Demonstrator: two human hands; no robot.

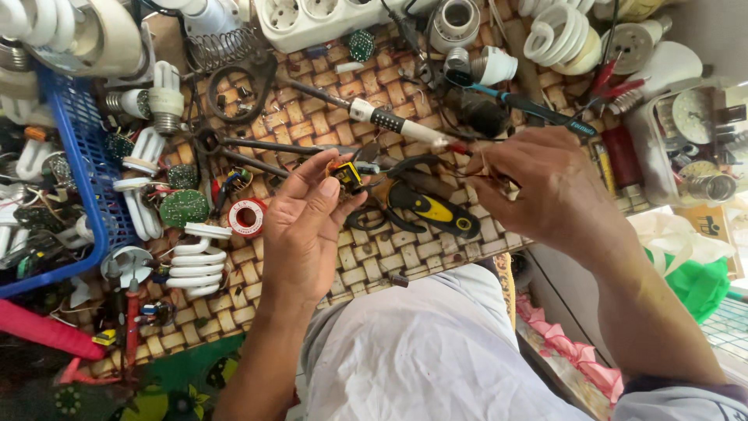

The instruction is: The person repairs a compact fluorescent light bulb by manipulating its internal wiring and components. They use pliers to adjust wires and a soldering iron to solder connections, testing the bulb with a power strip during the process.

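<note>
Left hand pinches a small yellow-black part between thumb and fingertips, held over the woven mat. Right hand is curled closed; what its fingers grip, cannot tell. Pliers lie just below the pinch, solder reel left of it.

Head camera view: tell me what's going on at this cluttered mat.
A person sits over a woven mat strewn with lamp parts. The left hand pinches a small yellow and black component at its fingertips. The right hand is closed around something thin, hard to make out. Between the hands lie black and yellow pliers. Spiral bulbs, a solder reel and a blue basket sit to the left.
</note>
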